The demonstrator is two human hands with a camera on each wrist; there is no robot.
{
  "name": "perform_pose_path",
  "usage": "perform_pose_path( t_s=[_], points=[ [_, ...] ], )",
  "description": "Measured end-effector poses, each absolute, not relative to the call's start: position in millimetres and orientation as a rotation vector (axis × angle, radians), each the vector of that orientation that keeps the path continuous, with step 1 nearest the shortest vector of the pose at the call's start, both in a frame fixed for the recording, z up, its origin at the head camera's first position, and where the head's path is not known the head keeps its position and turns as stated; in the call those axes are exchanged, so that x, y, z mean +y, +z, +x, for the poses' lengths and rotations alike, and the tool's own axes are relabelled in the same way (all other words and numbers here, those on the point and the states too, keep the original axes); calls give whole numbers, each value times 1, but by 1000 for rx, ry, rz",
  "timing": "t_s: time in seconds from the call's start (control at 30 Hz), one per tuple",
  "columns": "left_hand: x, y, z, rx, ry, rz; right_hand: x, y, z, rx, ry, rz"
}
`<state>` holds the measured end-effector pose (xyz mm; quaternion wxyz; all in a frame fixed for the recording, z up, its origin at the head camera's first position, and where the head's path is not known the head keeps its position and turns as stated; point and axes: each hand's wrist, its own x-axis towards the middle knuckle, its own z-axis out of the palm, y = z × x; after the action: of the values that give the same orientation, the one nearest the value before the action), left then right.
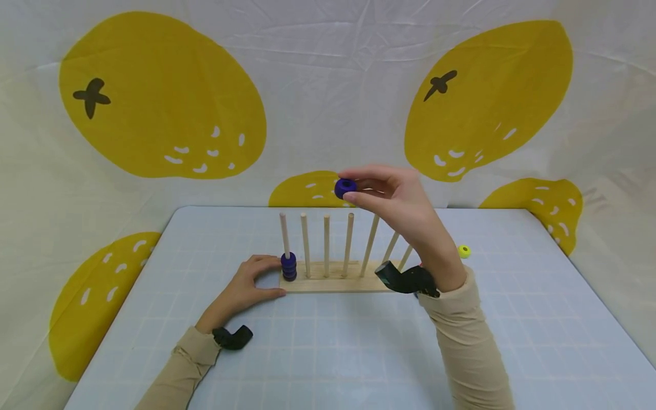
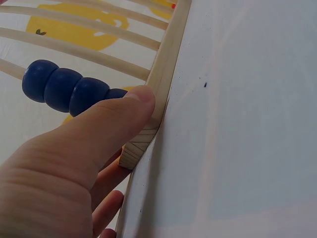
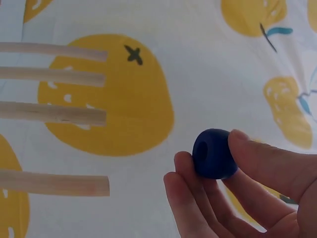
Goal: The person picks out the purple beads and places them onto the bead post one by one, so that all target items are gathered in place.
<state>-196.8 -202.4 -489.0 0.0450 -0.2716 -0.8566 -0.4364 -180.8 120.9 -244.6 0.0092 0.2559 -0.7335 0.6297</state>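
In the head view a wooden peg rack (image 1: 338, 286) stands on the table with a row of upright pegs. Several dark blue beads (image 1: 289, 266) are stacked at the foot of its leftmost peg. My left hand (image 1: 249, 285) grips the left end of the base; the left wrist view has the thumb against the front edge of the wooden base (image 2: 159, 84) and fingers behind. Raised above the peg tops, my right hand (image 1: 397, 196) pinches one blue bead (image 3: 220, 154) between thumb and fingers. That bead's hole faces the pegs in the right wrist view.
A yellow bead (image 1: 464, 251) lies on the table (image 1: 328, 353) to the right of the rack, behind the right forearm. The right wrist and forearm hide the rack's right end. A white cloth with yellow fruit prints (image 1: 164, 97) hangs behind the table.
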Motion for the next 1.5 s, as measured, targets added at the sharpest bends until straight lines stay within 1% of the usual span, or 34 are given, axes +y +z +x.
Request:
perform_pose_path(
  t_s=[0.23, 0.57, 1.17, 1.5],
  points=[
    [-202, -489, -197, -2610, -1341, -839, 109, -246, -186, -2281, 1968, 865],
    [-203, -492, -197, -2623, -1345, -829, 90, -253, -202, -2270, 1935, 1052],
    [-203, -490, -198, -2599, -1339, -855, 69, -269, -231, -2186, 1889, 1577],
    [-203, -492, -199, -2583, -1323, -877, 59, -272, -239, -2229, 1876, 1625]
  ],
)
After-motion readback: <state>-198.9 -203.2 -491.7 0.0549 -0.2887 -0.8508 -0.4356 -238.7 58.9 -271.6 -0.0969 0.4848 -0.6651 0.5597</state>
